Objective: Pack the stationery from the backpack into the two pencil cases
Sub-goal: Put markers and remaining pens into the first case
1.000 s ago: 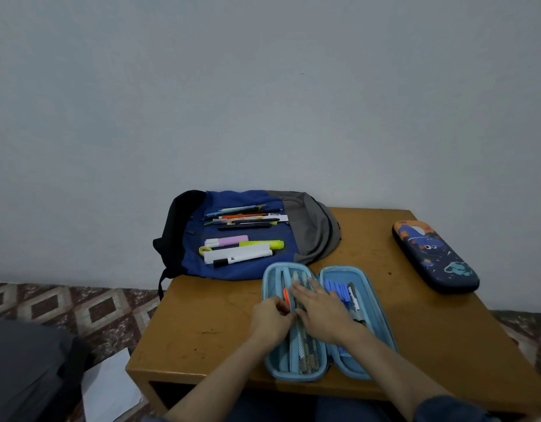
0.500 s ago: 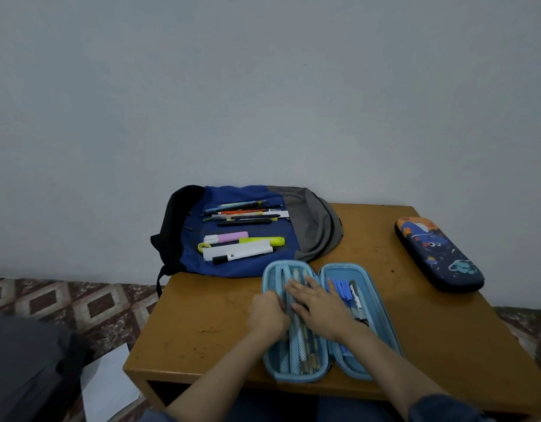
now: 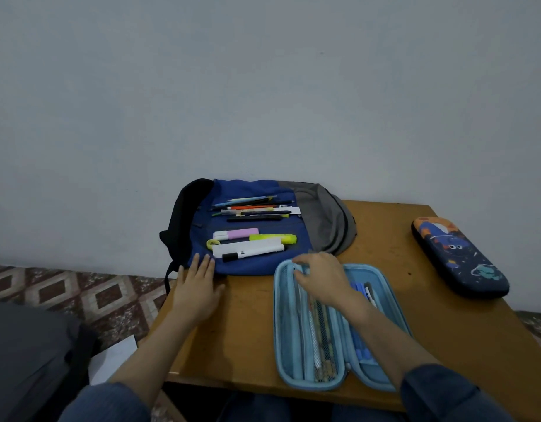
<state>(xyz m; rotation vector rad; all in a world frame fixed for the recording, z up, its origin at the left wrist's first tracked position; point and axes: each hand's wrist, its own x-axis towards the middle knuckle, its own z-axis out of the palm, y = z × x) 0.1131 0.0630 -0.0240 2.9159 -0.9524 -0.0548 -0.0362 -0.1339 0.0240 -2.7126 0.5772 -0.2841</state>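
Observation:
A light blue pencil case (image 3: 293, 345) lies open on the wooden table (image 3: 439, 339), with pens and pencils in both halves. My right hand (image 3: 321, 278) rests on its far end, fingers curled at the top of the left half; whether they pinch anything I cannot tell. My left hand (image 3: 199, 287) lies flat and open on the table at the near edge of the blue and grey backpack (image 3: 321, 220). On the backpack lie several pens, a pink highlighter (image 3: 238, 233), a yellow highlighter (image 3: 273, 238) and a white marker (image 3: 252, 252). A dark space-print pencil case (image 3: 457, 257) lies shut at the right.
The table stands against a plain grey wall. Patterned floor tiles show to the left, with a dark bag (image 3: 28, 354) and a white sheet of paper (image 3: 114, 357) on the floor beside the table.
My left hand has left the open case and moved left to the backpack's near edge. My right hand has slid toward the case's far end. The camera view has shifted closer.

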